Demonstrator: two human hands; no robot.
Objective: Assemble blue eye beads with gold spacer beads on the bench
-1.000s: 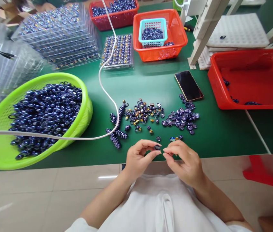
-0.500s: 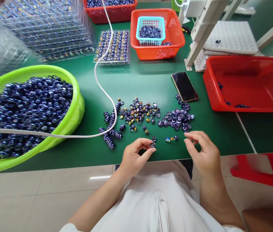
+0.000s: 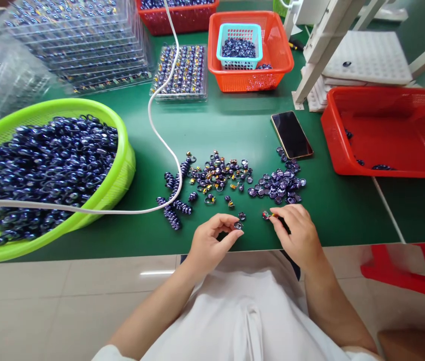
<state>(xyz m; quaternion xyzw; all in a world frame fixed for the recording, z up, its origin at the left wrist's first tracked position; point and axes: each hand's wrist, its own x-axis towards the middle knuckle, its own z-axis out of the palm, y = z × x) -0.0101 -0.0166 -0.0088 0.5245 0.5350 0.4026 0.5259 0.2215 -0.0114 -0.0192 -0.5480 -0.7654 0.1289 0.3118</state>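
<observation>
My left hand (image 3: 214,238) pinches a small dark metallic ring (image 3: 238,226) between thumb and fingertips, low over the table's front edge. Another dark ring-like piece (image 3: 241,216) lies just beyond it. Thumb and forefinger of my right hand (image 3: 295,233) are closed at a small glittering piece with a yellow part (image 3: 266,215); the fingertips partly cover it. Beyond the hands lie a pile of dark cup-like pieces (image 3: 282,185) and a pile of dark rings with gold-coloured bits (image 3: 218,173). Rows of stacked dark rings (image 3: 171,218) rest to the left.
A lime-green basket (image 3: 124,150) full of dark rings stands at left. A white cable (image 3: 156,125) crosses the table. Behind are stacked clear trays (image 3: 84,65), an orange basket (image 3: 250,80) and a phone (image 3: 292,134). A red bin (image 3: 389,145) sits at right.
My right hand has moved left from beside the cup-like pieces to the glittering piece and closed its fingertips at it. My left hand still holds the ring. The view has shifted slightly.
</observation>
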